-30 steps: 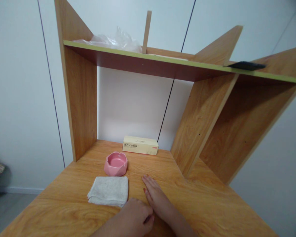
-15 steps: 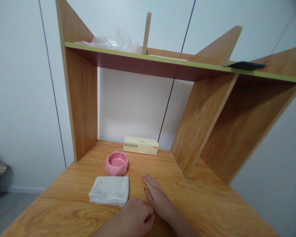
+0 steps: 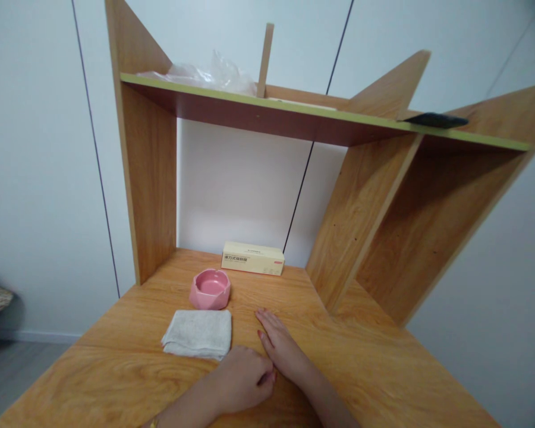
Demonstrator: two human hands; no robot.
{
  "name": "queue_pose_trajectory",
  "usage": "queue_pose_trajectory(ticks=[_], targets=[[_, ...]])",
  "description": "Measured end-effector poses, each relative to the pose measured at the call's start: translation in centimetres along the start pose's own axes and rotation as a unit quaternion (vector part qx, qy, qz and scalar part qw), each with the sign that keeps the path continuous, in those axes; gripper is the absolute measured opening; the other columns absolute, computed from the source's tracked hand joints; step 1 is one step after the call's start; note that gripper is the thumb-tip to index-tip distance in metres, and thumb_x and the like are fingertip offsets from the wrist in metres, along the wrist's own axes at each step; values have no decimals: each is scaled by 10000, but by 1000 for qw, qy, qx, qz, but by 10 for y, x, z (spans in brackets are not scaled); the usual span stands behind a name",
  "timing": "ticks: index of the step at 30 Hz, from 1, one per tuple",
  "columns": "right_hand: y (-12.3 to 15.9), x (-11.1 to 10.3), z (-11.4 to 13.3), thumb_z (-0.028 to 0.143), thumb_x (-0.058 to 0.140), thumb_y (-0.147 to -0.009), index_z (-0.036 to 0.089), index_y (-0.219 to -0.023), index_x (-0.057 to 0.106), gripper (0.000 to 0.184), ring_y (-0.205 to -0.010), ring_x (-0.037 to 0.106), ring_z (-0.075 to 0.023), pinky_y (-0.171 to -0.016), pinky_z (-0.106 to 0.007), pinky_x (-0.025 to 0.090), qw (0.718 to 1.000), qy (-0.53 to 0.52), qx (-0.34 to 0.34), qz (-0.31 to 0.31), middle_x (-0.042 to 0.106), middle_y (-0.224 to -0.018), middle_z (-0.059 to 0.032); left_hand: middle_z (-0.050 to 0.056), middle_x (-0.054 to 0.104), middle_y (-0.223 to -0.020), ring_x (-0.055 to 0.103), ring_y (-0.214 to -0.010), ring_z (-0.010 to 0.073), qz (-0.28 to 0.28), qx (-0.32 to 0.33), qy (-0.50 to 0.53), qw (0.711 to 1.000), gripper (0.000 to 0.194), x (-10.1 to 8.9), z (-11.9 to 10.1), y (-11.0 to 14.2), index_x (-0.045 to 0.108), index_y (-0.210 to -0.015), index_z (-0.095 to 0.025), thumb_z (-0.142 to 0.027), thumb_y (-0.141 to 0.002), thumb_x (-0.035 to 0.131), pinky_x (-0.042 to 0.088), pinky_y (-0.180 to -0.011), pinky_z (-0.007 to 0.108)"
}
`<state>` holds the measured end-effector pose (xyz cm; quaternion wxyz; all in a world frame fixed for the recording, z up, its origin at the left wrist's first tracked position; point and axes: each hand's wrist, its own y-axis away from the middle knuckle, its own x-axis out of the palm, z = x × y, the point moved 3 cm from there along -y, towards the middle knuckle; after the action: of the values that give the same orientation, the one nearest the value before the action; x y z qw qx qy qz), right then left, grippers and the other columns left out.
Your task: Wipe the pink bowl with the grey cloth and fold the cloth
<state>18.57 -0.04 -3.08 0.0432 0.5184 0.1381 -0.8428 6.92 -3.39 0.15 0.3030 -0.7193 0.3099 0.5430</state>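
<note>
My left hand (image 3: 245, 378) rests on the wooden desk (image 3: 374, 380), curled into a loose fist with nothing visible in it. Its knuckles lie close to the near right corner of a folded pale grey cloth (image 3: 198, 334). My right hand (image 3: 282, 345) lies palm down with fingers stretched forward, flat on the wood. The two hands are side by side, touching or almost touching near the right wrist. Behind the cloth stands a pink faceted ashtray (image 3: 210, 290) with a round hollow.
A long cream carton (image 3: 252, 258) with printed lettering stands at the desk's back. Overhead, a shelf (image 3: 249, 107) carries a clear plastic bag (image 3: 209, 77) and a flat dark object (image 3: 437, 120). An upright panel (image 3: 361, 220) rises on the right.
The whole view has shifted slightly, so the desk things sit a little higher in the picture. More of my left forearm shows, with a yellowish band at its edge. Both hands keep their pose.
</note>
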Motion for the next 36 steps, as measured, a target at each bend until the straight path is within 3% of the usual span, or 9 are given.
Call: queue_pose_trajectory(ticks=[12,17,22,25,28,32,34,36], targets=[[-1,6,-3,218,309,-840,78,-1250,438,451,-1241,323,-188,-1044,-375,234,1000,18,-9,-18,426,-1309,-122,22,661,-696,599,-621,155,-36,30,-2,999,222,0,1,2,595,-701,-181,-213,-817,408,402,-545,214],[-3,4,-5,205,331,-823,76,-1208,478,432,-1204,381,-198,-1026,-386,267,999,-14,-17,-32,468,-1271,-137,23,614,-636,558,-576,137,-129,113,-11,985,180,-6,-1,1,557,-695,-174,-179,-792,407,385,-542,219],[-7,-7,18,242,403,-819,137,-1136,535,359,-1135,436,-194,-994,-339,302,995,-33,-86,-46,532,-1197,-101,31,558,-571,517,-556,132,-254,124,-2,959,232,-22,9,4,516,-623,-174,-171,-796,361,372,-552,228],[-11,-9,46,242,448,-803,186,-1048,565,277,-994,499,-192,-903,-324,372,991,-24,-125,-43,581,-1076,-66,17,524,-538,491,-528,118,-334,101,24,937,290,-38,22,9,488,-588,-176,-190,-826,322,365,-550,219],[-15,-9,73,275,509,-778,175,-1034,545,278,-909,501,-211,-812,-339,410,987,-10,-152,-59,577,-986,-68,-6,478,-501,448,-487,107,-392,35,32,919,315,-56,43,15,443,-539,-183,-235,-827,326,347,-525,216],[-17,-6,99,362,623,-707,204,-1228,387,593,-989,445,-235,-815,-367,397,978,3,-199,-59,498,-1118,-78,-14,454,-509,431,-485,109,-435,-85,34,896,328,-75,75,21,419,-542,-184,-272,-836,301,324,-513,220],[-17,-1,107,411,641,-690,233,-1204,414,589,-980,442,-229,-817,-362,389,977,25,-209,-44,498,-1109,-57,-14,465,-530,445,-502,113,-442,-139,36,886,325,-82,91,24,435,-577,-183,-288,-845,284,322,-507,216],[-18,6,110,401,625,-714,243,-1133,481,470,-959,446,-221,-821,-351,379,975,62,-214,-24,524,-1050,-38,-13,486,-559,472,-532,117,-437,-190,35,879,326,-87,106,27,459,-617,-181,-307,-856,276,330,-513,211]])
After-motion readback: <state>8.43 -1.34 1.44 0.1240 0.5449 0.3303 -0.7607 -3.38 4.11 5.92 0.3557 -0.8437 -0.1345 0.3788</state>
